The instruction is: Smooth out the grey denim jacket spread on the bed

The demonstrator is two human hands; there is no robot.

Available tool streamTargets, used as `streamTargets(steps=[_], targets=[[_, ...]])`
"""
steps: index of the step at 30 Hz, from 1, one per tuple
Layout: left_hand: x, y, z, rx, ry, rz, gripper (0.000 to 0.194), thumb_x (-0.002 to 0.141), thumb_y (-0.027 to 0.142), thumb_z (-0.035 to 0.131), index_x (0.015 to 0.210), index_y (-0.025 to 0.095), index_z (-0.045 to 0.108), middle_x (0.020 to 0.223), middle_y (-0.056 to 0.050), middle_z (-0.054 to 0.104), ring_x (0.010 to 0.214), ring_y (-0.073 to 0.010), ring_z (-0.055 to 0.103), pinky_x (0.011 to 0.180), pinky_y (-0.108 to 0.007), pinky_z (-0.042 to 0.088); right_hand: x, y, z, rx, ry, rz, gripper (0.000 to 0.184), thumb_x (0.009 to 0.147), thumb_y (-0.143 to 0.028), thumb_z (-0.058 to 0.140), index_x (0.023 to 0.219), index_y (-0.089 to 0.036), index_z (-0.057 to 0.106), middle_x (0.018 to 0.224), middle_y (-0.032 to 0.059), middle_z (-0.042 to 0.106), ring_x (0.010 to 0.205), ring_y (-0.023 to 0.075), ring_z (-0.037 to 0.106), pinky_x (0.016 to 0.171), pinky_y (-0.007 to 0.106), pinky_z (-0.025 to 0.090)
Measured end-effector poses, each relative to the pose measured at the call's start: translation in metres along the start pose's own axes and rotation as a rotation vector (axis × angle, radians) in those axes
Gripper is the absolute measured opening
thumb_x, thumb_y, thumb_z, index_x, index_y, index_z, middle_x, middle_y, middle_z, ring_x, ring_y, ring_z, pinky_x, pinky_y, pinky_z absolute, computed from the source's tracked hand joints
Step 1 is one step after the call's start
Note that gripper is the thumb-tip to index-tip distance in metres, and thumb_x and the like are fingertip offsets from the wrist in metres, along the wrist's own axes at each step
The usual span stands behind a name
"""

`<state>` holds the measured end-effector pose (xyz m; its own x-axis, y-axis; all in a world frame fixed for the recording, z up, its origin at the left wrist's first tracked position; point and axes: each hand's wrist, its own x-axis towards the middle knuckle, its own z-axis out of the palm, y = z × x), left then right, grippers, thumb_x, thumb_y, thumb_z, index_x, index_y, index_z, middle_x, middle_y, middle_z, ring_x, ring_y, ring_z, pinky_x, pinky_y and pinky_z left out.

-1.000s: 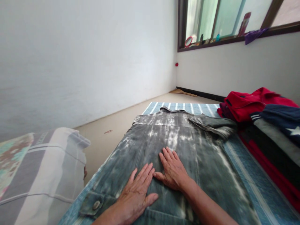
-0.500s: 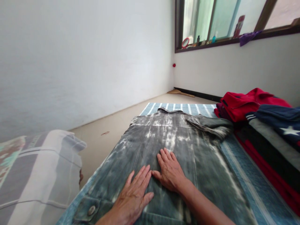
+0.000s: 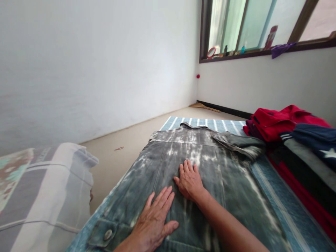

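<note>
Left grip (image 3: 152, 227): wide open, flat on the jacket's lower part, holding nothing.
Right grip (image 3: 189, 182): wide open, flat just above the left, holding nothing.
Thing: grey bleached denim jacket (image 3: 225, 182), spread flat on a striped blue mat (image 3: 286, 203).
Edges: beige floor (image 3: 118, 164) left of the mat; folded clothes (image 3: 273, 122) along its right edge.

The left hand (image 3: 153, 227) and right hand (image 3: 189, 182) lie flat on a bleached grey denim jacket (image 3: 236, 196) on a blue striped mat (image 3: 283, 196), beside red and navy clothes (image 3: 296, 136).
</note>
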<state>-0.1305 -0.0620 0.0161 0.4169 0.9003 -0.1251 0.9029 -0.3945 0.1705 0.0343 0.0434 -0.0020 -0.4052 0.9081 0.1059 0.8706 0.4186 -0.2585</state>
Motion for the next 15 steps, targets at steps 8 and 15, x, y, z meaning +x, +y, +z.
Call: streamTargets(steps=[8,15], targets=[[-0.002,0.002,0.001,-0.016,-0.023,-0.008,0.069,0.088,0.050,0.048,0.147,0.029,0.021,0.155,-0.004,0.020,0.142,-0.0244,0.019,0.115,-0.052,0.014,-0.001,-0.001,0.003,-0.043,0.003,-0.026,0.065,0.095,-0.044,0.031,0.138,0.004,0.038,0.144,0.0288,0.033,0.138,0.0380,0.020,0.109,0.054,0.014],[-0.001,0.005,-0.004,-0.085,-0.085,-0.040,0.072,0.086,0.047,0.053,0.148,0.027,0.021,0.156,-0.006,0.018,0.143,-0.0235,0.014,0.116,-0.052,0.010,-0.012,-0.003,-0.008,-0.052,-0.088,-0.066,0.068,0.094,-0.047,0.036,0.138,0.005,0.038,0.143,0.0304,0.032,0.138,0.0384,0.020,0.110,0.052,0.013]])
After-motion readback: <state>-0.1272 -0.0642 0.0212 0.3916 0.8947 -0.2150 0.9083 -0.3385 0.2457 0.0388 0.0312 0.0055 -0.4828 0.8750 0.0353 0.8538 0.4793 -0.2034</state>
